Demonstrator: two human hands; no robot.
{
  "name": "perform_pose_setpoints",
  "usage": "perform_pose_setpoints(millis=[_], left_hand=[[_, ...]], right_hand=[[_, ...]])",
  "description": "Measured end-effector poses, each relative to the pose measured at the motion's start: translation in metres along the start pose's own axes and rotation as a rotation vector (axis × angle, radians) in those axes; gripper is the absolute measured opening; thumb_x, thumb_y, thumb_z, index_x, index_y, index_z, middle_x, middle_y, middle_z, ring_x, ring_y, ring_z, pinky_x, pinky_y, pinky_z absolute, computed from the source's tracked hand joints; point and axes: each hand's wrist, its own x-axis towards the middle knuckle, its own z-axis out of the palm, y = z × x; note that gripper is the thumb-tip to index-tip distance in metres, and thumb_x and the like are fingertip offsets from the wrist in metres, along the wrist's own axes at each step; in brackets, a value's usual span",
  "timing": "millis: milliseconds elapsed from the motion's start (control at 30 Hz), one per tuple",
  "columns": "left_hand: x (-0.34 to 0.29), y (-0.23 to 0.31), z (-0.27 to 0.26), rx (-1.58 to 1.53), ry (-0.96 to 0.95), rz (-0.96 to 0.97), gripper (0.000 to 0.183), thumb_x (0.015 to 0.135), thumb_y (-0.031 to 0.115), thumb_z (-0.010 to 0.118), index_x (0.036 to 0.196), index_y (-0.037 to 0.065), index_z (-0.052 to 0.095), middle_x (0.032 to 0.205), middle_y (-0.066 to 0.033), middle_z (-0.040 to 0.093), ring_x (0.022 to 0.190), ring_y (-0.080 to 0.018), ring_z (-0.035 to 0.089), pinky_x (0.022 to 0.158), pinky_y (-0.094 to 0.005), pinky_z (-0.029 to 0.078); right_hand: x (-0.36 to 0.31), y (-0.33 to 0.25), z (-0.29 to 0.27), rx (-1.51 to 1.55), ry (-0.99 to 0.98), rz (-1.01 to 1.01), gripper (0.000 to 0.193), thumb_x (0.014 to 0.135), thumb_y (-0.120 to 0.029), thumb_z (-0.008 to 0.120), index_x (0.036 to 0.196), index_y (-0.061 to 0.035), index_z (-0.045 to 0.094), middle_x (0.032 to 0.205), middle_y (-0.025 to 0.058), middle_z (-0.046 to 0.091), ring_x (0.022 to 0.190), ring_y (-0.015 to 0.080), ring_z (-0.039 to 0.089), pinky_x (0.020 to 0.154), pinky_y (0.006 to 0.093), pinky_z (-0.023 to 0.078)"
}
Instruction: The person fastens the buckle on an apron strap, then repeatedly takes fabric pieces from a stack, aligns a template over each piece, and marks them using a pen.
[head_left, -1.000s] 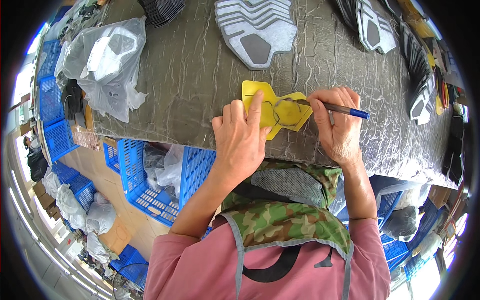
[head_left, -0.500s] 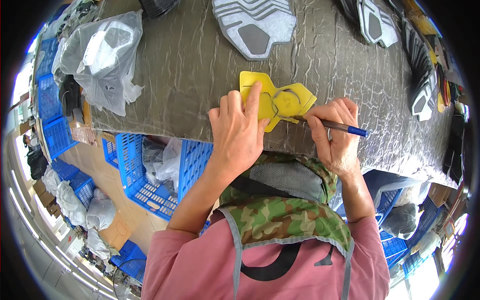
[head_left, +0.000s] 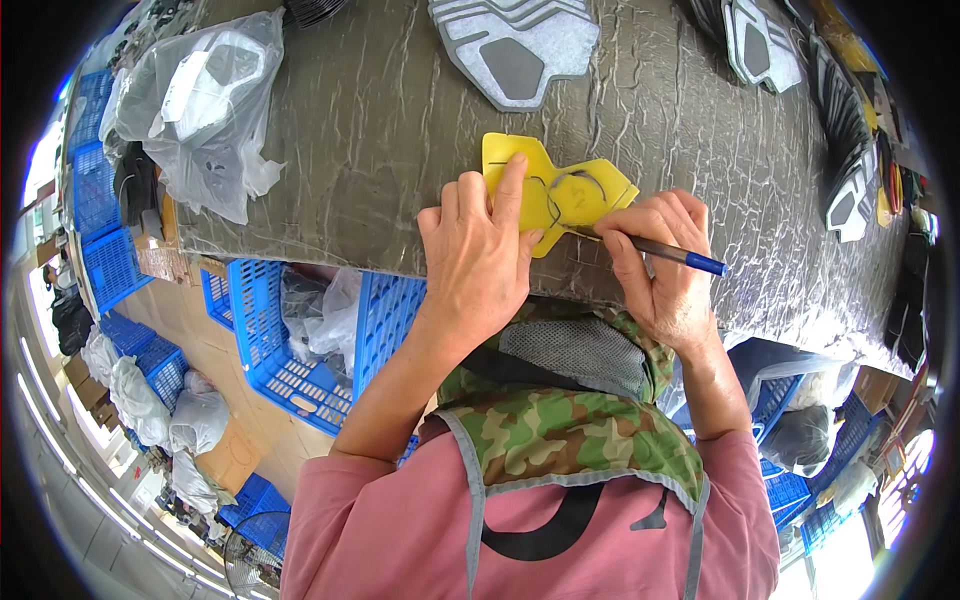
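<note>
A yellow plate (head_left: 525, 163), like a template with angled edges and a narrow waist, lies flat on the dark table. Dark curved pen lines run over it. My left hand (head_left: 472, 245) rests on its left part, index finger stretched out on top and thumb by the lower edge, holding it down. My right hand (head_left: 668, 255) is closed round a pen (head_left: 665, 251) with a dark barrel and blue end. The pen's tip meets the plate's lower right edge near the waist, partly hidden by my fingers.
Grey padded pieces (head_left: 568, 55) lie stacked beyond the plate, with more pieces (head_left: 757, 50) at the right. A clear plastic bag (head_left: 215, 150) sits at the table's left. Blue crates (head_left: 300, 398) holding bags stand below the table's near edge.
The pen and my right hand have shifted slightly left and up along the plate's edge. My left hand stays on the plate. The whole view has shifted a little.
</note>
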Motion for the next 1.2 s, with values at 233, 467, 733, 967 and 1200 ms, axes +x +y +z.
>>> perform_pose_setpoints(millis=[233,467,733,967,1200], left_hand=[[0.001,0.001,0.0,-0.004,-0.008,-0.006,0.068,0.089,0.02,0.07,0.15,0.006,0.042,0.108,-0.0122,0.046,0.1,-0.0302,0.05,0.08,-0.0428,0.035],[-0.001,-0.011,0.005,-0.02,0.105,0.051,0.062,0.09,0.014,0.069,0.147,0.006,0.047,0.106,-0.0109,0.048,0.094,-0.0258,0.052,0.08,-0.0391,0.038],[-0.002,-0.038,0.002,-1.405,0.414,-0.316,0.044,0.098,0.002,0.057,0.142,0.0,0.052,0.111,-0.0029,0.059,0.086,-0.0048,0.051,0.073,-0.0206,0.043],[-0.005,-0.048,0.019,-1.261,0.527,-0.227,0.041,0.099,0.006,0.056,0.14,0.001,0.051,0.116,-0.0047,0.061,0.083,-0.0049,0.054,0.061,-0.0203,0.038],[-0.01,-0.047,0.025,-1.205,0.555,-0.165,0.03,0.099,0.001,0.053,0.129,0.003,0.055,0.108,-0.0011,0.056,0.073,-0.0028,0.047,0.055,-0.0188,0.035]], right_hand=[[-0.004,0.005,-0.007,-0.038,0.009,0.021,0.01,0.087,-0.008,0.071,0.094,-0.009,0.063,0.084,0.0017,0.064,0.075,0.0243,0.06,0.085,0.0407,0.041],[-0.001,0.009,-0.007,0.061,0.16,0.098,0.002,0.092,-0.006,0.063,0.093,-0.0045,0.062,0.088,0.0077,0.062,0.076,0.0248,0.06,0.08,0.0398,0.045],[0.008,0.015,0.001,-0.031,-0.054,0.373,0.031,0.088,-0.016,0.073,0.113,-0.0018,0.061,0.098,0.0124,0.058,0.085,0.0335,0.065,0.075,0.043,0.052],[0.009,0.016,-0.007,0.159,-0.134,0.509,0.038,0.08,-0.017,0.082,0.104,-0.0045,0.056,0.091,0.0134,0.064,0.084,0.0302,0.066,0.073,0.039,0.053],[0.036,0.111,-0.097,0.284,0.508,0.453,0.012,0.095,-0.008,0.068,0.103,-0.001,0.063,0.085,0.0003,0.062,0.079,0.0086,0.056,0.074,0.025,0.047]])
